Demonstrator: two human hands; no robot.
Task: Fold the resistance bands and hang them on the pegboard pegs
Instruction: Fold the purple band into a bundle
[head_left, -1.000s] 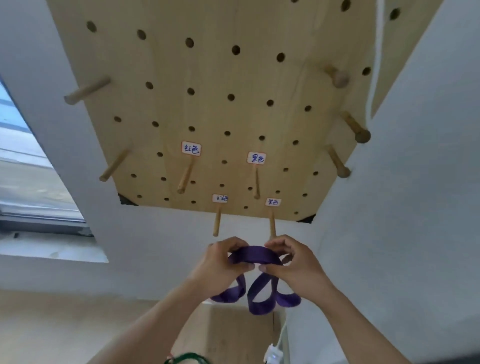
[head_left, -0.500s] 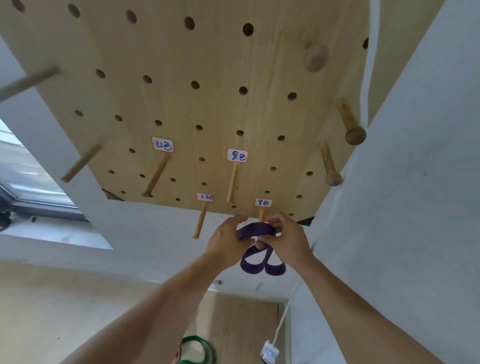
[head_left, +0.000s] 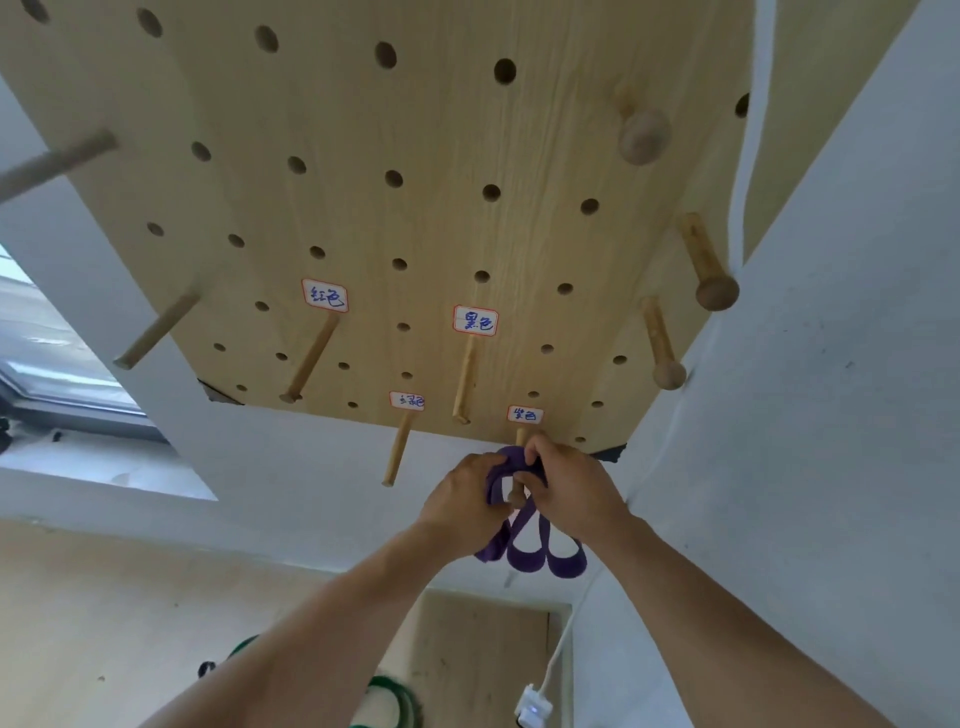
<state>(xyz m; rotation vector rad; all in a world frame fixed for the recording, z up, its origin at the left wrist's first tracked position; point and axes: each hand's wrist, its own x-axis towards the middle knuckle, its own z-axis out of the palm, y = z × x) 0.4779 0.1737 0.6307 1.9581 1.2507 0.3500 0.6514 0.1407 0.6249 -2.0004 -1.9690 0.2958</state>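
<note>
Head view, left hand (head_left: 462, 501) and right hand (head_left: 569, 493) fingers curled, pinching folded purple resistance band (head_left: 524, 540) over a wooden peg (head_left: 516, 496) between them, loops hanging below fingers, pegboard (head_left: 441, 218) above

Home room – pegboard (head_left: 426, 135), window (head_left: 47, 374)

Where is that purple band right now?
The purple band is low and right of centre in the head view, gripped by both hands at the bottom-right peg, its loops dangling beneath the pegboard.
</note>
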